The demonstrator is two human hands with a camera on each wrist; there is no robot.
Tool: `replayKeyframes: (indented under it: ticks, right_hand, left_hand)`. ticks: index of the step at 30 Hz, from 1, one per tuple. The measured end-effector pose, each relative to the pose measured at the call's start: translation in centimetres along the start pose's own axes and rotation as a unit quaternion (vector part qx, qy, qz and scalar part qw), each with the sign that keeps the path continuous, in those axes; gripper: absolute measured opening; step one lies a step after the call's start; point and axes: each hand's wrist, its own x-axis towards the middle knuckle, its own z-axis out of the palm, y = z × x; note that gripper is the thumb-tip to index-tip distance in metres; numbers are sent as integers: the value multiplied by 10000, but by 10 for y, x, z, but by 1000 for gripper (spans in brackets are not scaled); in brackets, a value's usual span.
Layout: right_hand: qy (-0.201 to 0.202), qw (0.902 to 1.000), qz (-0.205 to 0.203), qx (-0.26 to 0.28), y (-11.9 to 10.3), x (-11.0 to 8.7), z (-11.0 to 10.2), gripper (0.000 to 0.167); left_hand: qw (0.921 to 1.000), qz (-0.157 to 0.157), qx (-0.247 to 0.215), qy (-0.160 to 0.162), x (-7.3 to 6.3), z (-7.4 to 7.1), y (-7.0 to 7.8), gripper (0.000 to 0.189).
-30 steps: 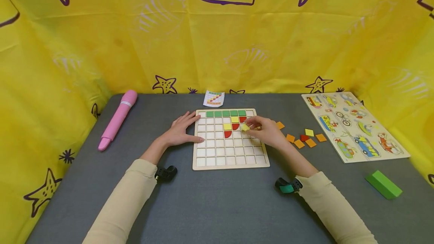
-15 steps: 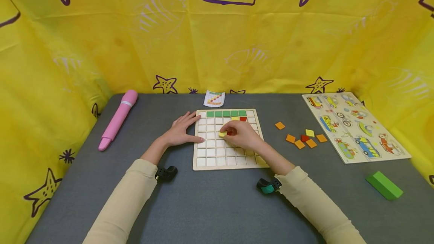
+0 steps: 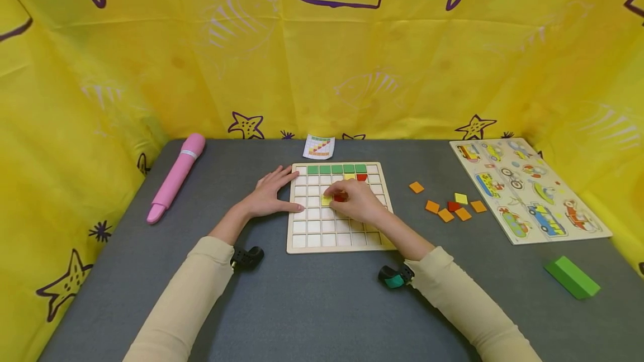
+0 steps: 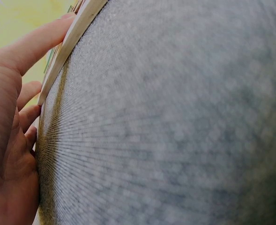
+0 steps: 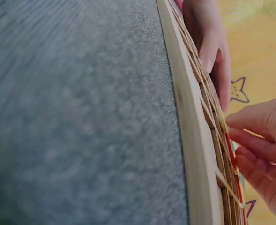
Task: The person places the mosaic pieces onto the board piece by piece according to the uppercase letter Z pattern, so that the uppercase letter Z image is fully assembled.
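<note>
A wooden grid board with white cells lies on the dark table. My left hand rests along its left edge, fingers spread and thumb on the rim; the left wrist view shows the fingertips at the frame. Over the middle of the board, my right hand pinches a small yellow tile at a cell, where it looks nearly flat. Part of a red quarter-round tile shows beneath that hand. Green tiles fill part of the top row, above another red tile. The hand hides other tiles.
Behind the board lies a card printed with a coloured grid. Loose orange tiles, a red one and a yellow tile lie to the right. Farther out are a picture puzzle, a green block and a pink microphone-shaped object.
My right hand has carried the yellow tile left across the board and lowered it to a cell beside a red piece. My left hand has stayed on the board's edge.
</note>
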Motion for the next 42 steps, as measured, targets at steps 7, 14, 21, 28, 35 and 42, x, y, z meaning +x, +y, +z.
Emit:
replayKeyframes:
  ticks: [7,14,21,28,35,42]
  right_hand:
    - [152,9995,133,258,4,-9,-8,23]
    - [480,9976,243,441,18,-34,-30,21]
    - [802,9953,528,127,44,-68,-56,21]
    - [1156,9885,765,-609,79,-104,-87,24]
    - [1055,9824,1141,-1037,108,-131,-123,39]
    - [396,9829,1397,-1130,118,-137,-140,43]
  left_hand:
    - [10000,25,16,5,1,1,1,96]
    - [10000,24,11,19,0,0,-1,97]
    - [10000,10,28,12,-1,0,0,97]
    - [10000,3,9,9,1,1,0,97]
    - [10000,-31,46,16,1,1,0,97]
    - [10000,-41,20,-8,1,1,-1,98]
